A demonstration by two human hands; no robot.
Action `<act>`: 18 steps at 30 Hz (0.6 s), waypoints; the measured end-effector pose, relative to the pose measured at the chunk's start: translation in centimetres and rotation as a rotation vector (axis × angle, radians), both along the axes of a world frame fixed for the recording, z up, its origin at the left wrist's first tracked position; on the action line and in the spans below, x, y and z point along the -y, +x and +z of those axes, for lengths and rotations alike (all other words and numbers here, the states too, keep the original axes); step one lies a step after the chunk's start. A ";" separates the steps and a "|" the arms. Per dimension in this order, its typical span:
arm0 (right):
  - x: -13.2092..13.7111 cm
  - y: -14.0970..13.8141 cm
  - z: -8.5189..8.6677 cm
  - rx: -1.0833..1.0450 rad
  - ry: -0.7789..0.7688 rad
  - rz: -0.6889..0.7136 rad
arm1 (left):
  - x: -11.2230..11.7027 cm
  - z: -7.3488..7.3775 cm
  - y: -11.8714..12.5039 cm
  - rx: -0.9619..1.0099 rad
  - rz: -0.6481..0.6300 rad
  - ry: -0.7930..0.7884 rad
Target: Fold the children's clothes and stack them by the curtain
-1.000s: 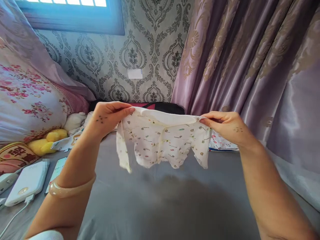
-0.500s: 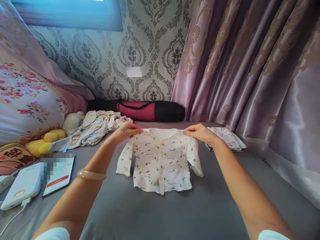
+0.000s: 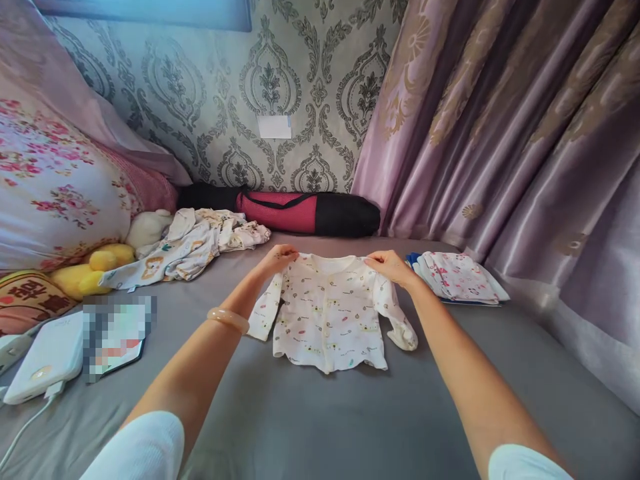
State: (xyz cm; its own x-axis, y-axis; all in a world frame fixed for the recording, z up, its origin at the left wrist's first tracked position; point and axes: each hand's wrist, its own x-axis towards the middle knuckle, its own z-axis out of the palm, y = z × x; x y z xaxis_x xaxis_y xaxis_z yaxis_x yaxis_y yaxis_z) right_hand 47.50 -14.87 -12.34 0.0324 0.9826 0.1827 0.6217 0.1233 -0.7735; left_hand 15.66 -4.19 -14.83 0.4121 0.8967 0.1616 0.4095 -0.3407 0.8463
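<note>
A small white baby shirt [image 3: 327, 313] with tiny coloured prints lies flat on the grey bed sheet [image 3: 320, 413], front up, sleeves spread to both sides. My left hand [image 3: 277, 259] pinches its left shoulder, fingers closed on the cloth. At the other shoulder my right hand [image 3: 389, 265] grips the fabric the same way. Both arms reach far forward, and a pale bangle [image 3: 229, 319] sits on my left wrist.
A heap of loose baby clothes [image 3: 193, 243] lies back left by soft toys [image 3: 107, 263] and floral bedding. Folded clothes [image 3: 457, 277] are stacked at right. A red and black roll bag [image 3: 305, 212] lies along the wall. A power bank [image 3: 45, 357] and phone lie left; curtains hang right.
The shirt was held up in the air a second ago; it has been lowered and laid flat on the sheet, and both hands have moved forward with it, still at the shoulders.
</note>
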 end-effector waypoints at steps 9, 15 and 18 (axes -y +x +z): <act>-1.7 0.4 -1.8 0.402 0.019 -0.090 | -1.8 -2.6 0.7 -0.117 0.100 0.109; -2.2 -0.7 -3.9 0.504 -0.100 -0.155 | -1.0 -3.3 0.5 -0.236 0.124 0.083; -2.5 -0.1 -4.6 0.328 -0.202 -0.160 | 0.1 -3.4 -1.1 -0.353 0.140 -0.007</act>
State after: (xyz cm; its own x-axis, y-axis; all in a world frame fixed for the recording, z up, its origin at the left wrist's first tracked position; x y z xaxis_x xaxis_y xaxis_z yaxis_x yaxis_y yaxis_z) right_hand 47.43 -12.33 -16.93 0.1603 0.9870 0.0128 0.8379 -0.1292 -0.5303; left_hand 14.59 -4.34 -18.19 0.3144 0.9489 0.0250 0.7186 -0.2551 0.6469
